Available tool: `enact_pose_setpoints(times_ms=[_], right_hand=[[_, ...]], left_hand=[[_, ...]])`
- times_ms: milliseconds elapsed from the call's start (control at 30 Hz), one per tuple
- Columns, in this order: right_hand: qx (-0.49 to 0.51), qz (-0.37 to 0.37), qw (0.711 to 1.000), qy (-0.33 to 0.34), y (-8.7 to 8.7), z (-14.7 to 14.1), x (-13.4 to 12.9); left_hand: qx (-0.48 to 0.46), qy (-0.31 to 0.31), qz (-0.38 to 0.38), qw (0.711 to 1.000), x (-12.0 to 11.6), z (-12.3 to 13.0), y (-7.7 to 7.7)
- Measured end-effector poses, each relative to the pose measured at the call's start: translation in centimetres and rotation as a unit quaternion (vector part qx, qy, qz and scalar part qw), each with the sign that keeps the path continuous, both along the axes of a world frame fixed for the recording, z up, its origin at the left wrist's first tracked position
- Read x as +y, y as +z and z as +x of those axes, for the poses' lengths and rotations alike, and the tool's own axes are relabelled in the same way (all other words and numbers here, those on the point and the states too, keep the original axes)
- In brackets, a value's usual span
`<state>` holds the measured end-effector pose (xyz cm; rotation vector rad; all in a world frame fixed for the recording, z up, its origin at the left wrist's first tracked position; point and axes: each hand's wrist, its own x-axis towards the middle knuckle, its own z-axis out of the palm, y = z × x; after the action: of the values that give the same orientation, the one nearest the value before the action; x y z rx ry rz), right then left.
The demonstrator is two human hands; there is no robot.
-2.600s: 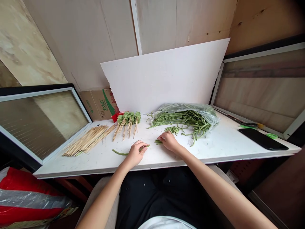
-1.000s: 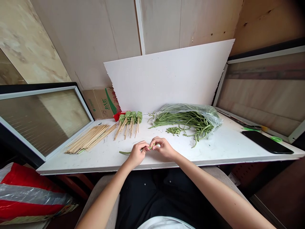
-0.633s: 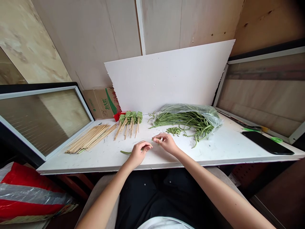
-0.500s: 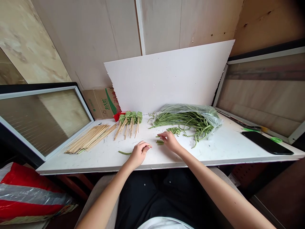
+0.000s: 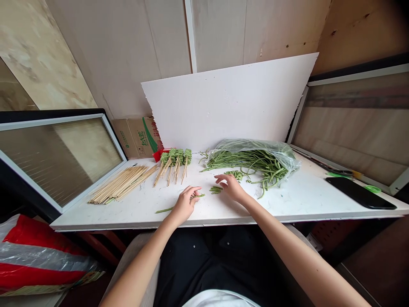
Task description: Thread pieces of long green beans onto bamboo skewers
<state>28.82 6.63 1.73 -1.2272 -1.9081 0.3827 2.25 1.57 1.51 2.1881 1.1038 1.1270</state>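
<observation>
One bean [image 5: 164, 210] is near the front edge of the table [image 5: 128, 217], pinched in the left hand [image 5: 184, 204]; the right hand [image 5: 232, 188], fingers parted, holds nothing visible beside short pieces [image 5: 216, 190]. Probably light, bendable, easily snapped: grip near the tip.

We see green beans [image 5: 234, 160], tan sticks [image 5: 118, 185], a white table [image 5: 297, 197], a black phone [image 5: 360, 193], a brown box [image 5: 132, 140] printed green and red, a red-and-silver striped sack [image 5: 36, 256] and a cream marbled wall [image 5: 41, 55].

The left grip [image 5: 184, 204] hides the middle of one bean [image 5: 164, 210].
</observation>
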Motion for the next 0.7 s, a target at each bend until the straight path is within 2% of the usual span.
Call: enact_pose_setpoints(times_ms=[67,167,200,367,533,700], right_hand=[[-0.001,0.001,0.999,0.044,1.4,-0.7,-1.1],[-0.042,-0.009,0.983,0.179,3.0,-2.4,-3.2],[-0.051,0.005,0.979,0.195,3.4,-3.0,-3.7],[-0.077,0.092,0.978,0.171,3.6,-4.6,-4.8],[-0.044,0.111,0.980,0.159,3.7,-4.2,-4.6],[-0.023,0.120,0.978,0.170,3.2,-4.7,-4.6]], left_hand=[[-0.020,0.007,-0.005,1.000,0.2,0.0,-0.2],[-0.049,-0.004,-0.009,0.999,0.5,0.0,-0.5],[-0.056,-0.009,-0.007,0.998,0.4,0.0,-0.5],[-0.048,-0.008,0.009,0.999,0.1,0.1,0.1],[-0.016,0.015,0.037,0.999,0.0,-0.2,0.5],[-0.012,-0.001,0.043,0.999,-0.2,-0.1,0.7]])
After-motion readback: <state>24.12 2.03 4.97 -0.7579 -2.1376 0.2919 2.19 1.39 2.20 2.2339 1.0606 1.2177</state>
